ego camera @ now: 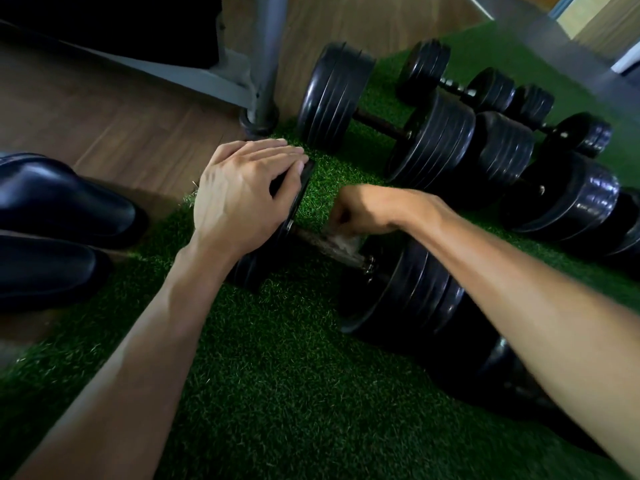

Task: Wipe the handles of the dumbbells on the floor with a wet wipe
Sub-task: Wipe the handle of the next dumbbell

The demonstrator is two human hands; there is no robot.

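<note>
A black dumbbell lies on green artificial turf in front of me, its rusty handle point(313, 241) running between two stacks of plates. My left hand point(239, 192) rests flat on top of the left plate stack point(298, 199), fingers spread over its rim. My right hand point(363, 211) is closed around a crumpled white wet wipe point(346, 241), pressing it onto the handle near the right plate stack point(408, 289). Much of the wipe is hidden under my fingers.
More black dumbbells lie beyond: a large one point(381, 123) behind, smaller ones point(460, 86) at the back right, another point(561, 199) at right. A grey metal rack leg point(266, 64) stands on the wooden floor. Two black shoes point(62, 216) sit at left.
</note>
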